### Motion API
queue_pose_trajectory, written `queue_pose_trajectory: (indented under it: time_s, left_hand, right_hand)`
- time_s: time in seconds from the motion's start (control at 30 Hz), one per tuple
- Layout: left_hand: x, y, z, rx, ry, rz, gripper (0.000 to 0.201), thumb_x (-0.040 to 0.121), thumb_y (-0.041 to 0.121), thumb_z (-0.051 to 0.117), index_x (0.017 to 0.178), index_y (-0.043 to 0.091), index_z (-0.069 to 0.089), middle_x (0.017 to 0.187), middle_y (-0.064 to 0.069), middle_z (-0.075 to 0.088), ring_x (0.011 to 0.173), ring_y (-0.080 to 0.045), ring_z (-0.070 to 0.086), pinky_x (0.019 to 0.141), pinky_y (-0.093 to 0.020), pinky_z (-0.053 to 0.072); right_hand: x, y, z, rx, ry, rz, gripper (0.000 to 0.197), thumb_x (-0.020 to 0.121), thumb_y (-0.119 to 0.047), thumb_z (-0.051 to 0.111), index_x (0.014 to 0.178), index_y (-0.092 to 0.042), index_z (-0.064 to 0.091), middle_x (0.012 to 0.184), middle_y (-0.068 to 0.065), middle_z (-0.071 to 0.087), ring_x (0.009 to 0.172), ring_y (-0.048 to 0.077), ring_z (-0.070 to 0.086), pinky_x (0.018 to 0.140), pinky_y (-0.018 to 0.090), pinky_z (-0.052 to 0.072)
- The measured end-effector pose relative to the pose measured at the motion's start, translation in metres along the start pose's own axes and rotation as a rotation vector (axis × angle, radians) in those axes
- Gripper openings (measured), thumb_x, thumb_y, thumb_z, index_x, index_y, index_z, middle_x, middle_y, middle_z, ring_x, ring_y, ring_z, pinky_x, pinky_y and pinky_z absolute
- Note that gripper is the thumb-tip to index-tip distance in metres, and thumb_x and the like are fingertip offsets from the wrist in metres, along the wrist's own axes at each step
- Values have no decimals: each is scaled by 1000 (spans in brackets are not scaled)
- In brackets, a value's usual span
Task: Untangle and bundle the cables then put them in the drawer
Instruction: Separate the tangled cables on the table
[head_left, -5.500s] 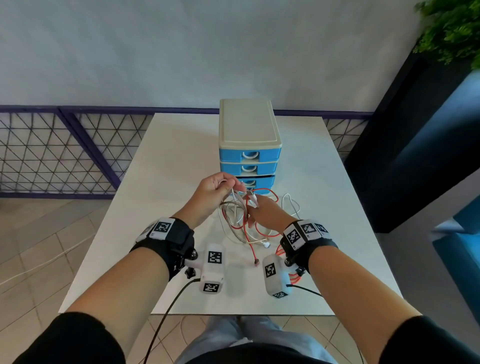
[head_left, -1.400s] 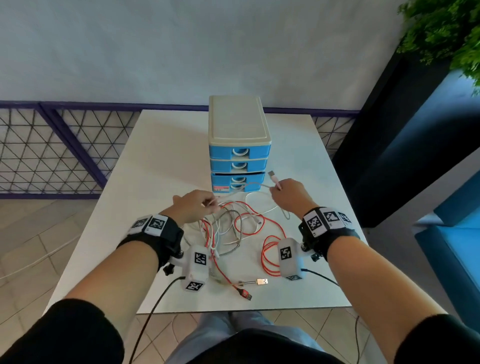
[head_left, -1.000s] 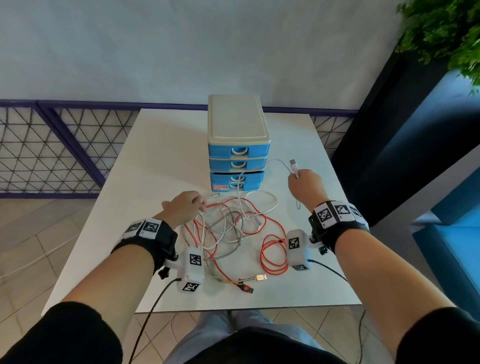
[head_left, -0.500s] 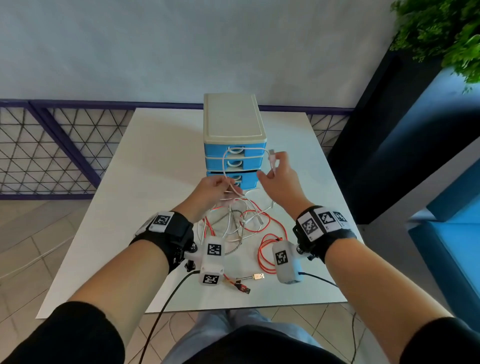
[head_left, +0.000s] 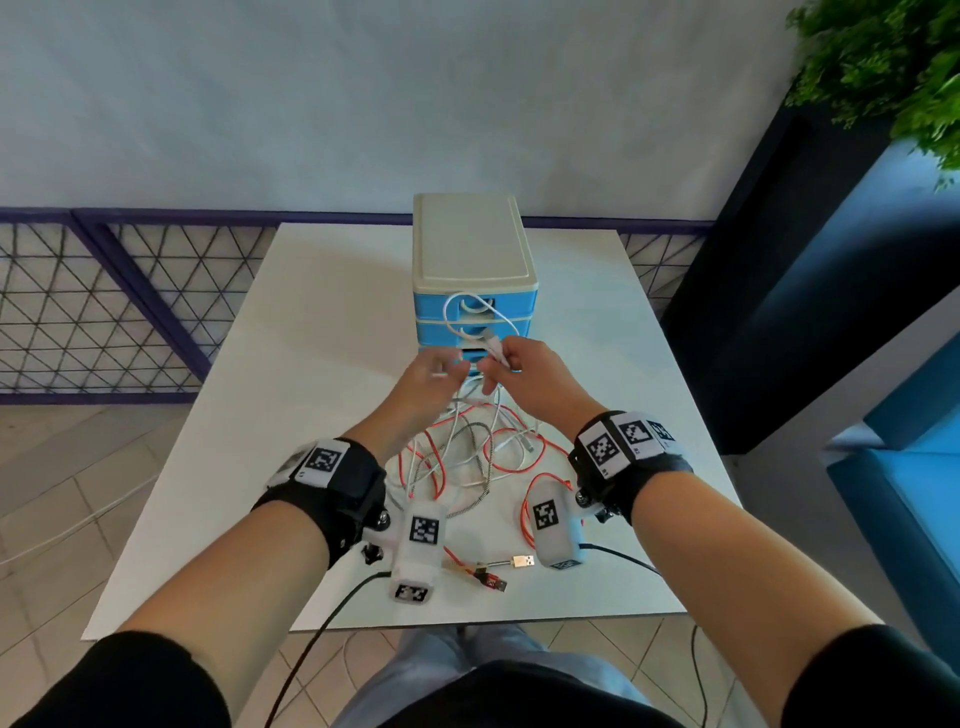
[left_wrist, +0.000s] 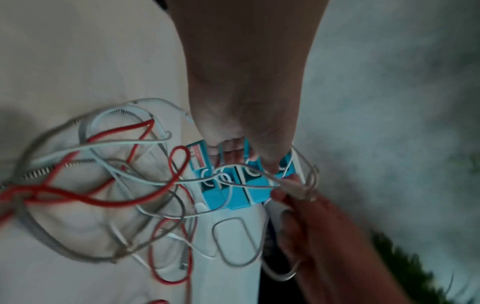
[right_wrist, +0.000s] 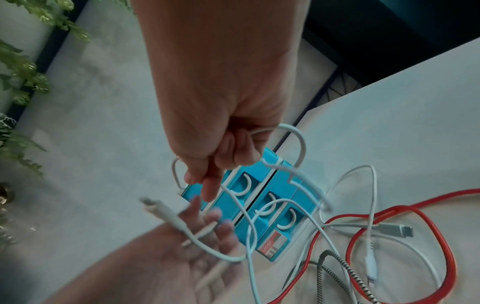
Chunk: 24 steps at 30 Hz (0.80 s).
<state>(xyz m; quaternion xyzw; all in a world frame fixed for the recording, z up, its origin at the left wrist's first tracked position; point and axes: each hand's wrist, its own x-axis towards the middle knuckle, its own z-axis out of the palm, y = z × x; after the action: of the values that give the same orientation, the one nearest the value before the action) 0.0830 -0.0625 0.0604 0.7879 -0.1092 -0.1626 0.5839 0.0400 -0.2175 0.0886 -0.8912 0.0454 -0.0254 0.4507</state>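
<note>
A tangle of white, red and braided cables (head_left: 467, 452) lies on the white table (head_left: 322, 332) in front of a small drawer unit (head_left: 470, 244) with blue drawers, all closed. My right hand (head_left: 493, 364) grips the white cable (head_left: 467, 306) near its plug, and a loop of it stands up in front of the drawers. In the right wrist view my right hand (right_wrist: 221, 160) has its fingers curled round loops of the white cable (right_wrist: 301, 148). My left hand (head_left: 447, 366) is blurred just left of it. Its fingers (right_wrist: 202, 222) are spread, and the cable's plug end crosses over them.
Two loose USB plugs (head_left: 506, 571) lie near the table's front edge, between my wrists. A red cable loop (head_left: 530, 499) lies by my right wrist. A purple lattice fence (head_left: 104, 312) stands to the left, a dark cabinet (head_left: 779, 312) and a plant (head_left: 883, 67) to the right.
My right hand came back from the far right with the white cable's end to the front of the drawers. My left hand rose from the tangle and opened beside it.
</note>
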Motion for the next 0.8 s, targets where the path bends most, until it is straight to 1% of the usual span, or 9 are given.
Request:
queue_pose_trajectory:
  time_s: [0.1,0.2,0.3,0.37,0.4,0.47,0.53,0.67,0.8]
  left_hand:
    - [-5,-20,9,164,-99,-271,61,85,58,54,119,13,32,113,-4,51,110,-19,53,87,-28,38]
    - [-11,-29,11,6,-208,-443,102,69,90,22,139,17,25,99,-10,65,106,-23,63,100,-37,39]
    - [-2,-34,6,-215,-108,-454,78,82,78,7,130,23,36,64,-13,66,70,-25,67,84,-35,46]
    - [8,-28,0,-124,-20,-445,89,77,83,16,130,15,38,73,-22,66,71,-28,68,75,-34,50]
    - [9,-27,-6,-66,-14,-398,84,82,75,24,130,8,39,67,-19,64,58,-21,64,63,-29,47]
    - [3,-15,-10,-27,-25,-297,46,98,35,33,123,-2,43,54,-8,51,36,-9,44,44,-20,34]
    - [1,-5,-9,-53,-40,-267,25,98,10,28,119,4,40,55,-6,43,31,-4,37,37,-14,29]
    - [-7,1,-10,-94,-130,-175,32,100,29,41,124,10,48,49,5,43,39,-4,38,44,-16,33]
    - [-11,5,-13,248,-133,-74,25,88,37,60,107,22,58,66,3,58,53,-9,51,52,-22,39]
  right_hand:
    - [3,-2,-1,-25,28,7,22,94,-23,56,81,-6,62,63,-11,62,41,-6,46,44,10,32]
    - [1,-3,-1,-15,0,17,20,95,-21,56,74,-19,55,72,-10,68,44,-6,48,46,9,33]
    - [-1,4,2,-82,-37,53,26,92,-19,58,68,-26,52,81,-4,71,66,3,59,58,18,40]
    - [-3,10,4,-171,-89,99,22,91,-20,59,70,-21,53,75,-6,67,67,12,60,55,20,43]
    - [-5,12,6,-232,-120,116,21,91,-21,58,71,-21,54,72,-7,64,64,12,57,52,19,41]
    - [-5,19,10,-335,-176,132,16,91,-25,57,76,-20,57,77,-5,68,68,16,59,59,25,45]
    - [-6,23,13,-371,-188,146,15,91,-28,55,82,-18,60,85,-1,72,78,20,63,71,34,50]
    - [-4,26,18,-523,-178,164,18,94,-30,52,88,-13,55,97,9,66,91,29,61,75,36,47]
    - [1,21,22,-505,-171,209,21,95,-32,49,96,-13,58,100,9,67,91,28,63,81,40,52]
